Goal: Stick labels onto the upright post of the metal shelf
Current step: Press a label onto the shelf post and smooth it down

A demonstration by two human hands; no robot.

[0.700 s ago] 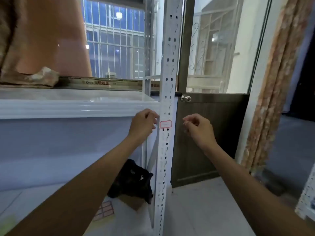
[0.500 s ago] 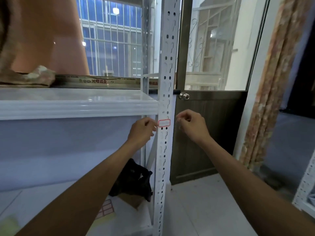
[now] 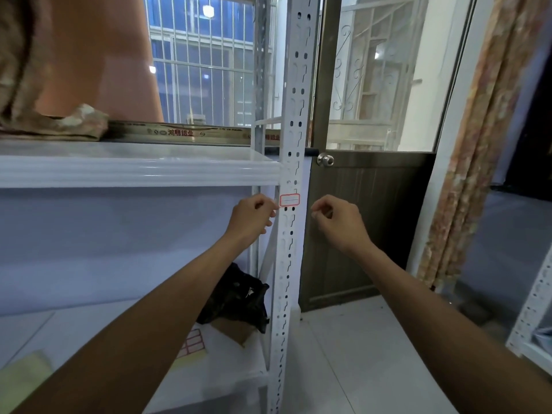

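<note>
A white perforated upright post (image 3: 291, 264) of the metal shelf runs top to bottom through the middle of the head view. A small white label with a red border (image 3: 289, 199) sits on the post just below the upper shelf board (image 3: 134, 171). My left hand (image 3: 252, 218) is curled at the post's left edge, fingertips touching the label's left end. My right hand (image 3: 336, 219) hovers to the right of the post, fingers curled, clear of the label and holding nothing I can see. A sheet of red-bordered labels (image 3: 192, 345) lies on the lower shelf.
A black bag (image 3: 239, 297) and a brown cardboard piece (image 3: 234, 330) rest on the lower shelf. Behind the post stands a brown door with a round knob (image 3: 325, 159). A patterned curtain (image 3: 466, 174) hangs right. Another white rack (image 3: 534, 318) stands at the far right.
My right hand first moved in toward the post, then drew back to the right. My left hand stays at the label's left end. The label remains on the post.
</note>
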